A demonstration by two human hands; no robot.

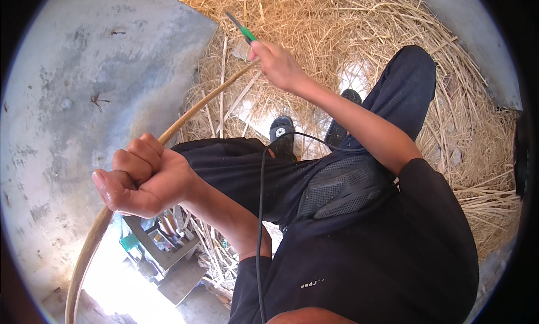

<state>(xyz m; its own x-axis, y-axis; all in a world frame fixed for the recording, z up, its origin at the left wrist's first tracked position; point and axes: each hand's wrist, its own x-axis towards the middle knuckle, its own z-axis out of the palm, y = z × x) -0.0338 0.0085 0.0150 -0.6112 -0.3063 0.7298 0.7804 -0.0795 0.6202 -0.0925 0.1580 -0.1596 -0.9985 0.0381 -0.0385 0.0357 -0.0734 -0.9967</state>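
My left hand [146, 175] is wrapped in a fist around a long, pale yellow-brown cane or pole [202, 103]. From the fist the pole slants away to the upper right, and its other part runs down past the lower left edge. My right hand [278, 65], farther off, grips a slim knife with a green handle [247, 33]; its thin dark blade [233, 19] points up and left. The far part of the pole reaches just below the right hand's fingers. Whether those fingers touch it, I cannot tell.
Straw-like shavings [314, 21] cover much of the floor around my sandals [282, 134]. A grey, stained wall [95, 71] stands at the left. Lower left is a wooden box of tools [168, 240]. A black cable [261, 211] hangs across my lap.
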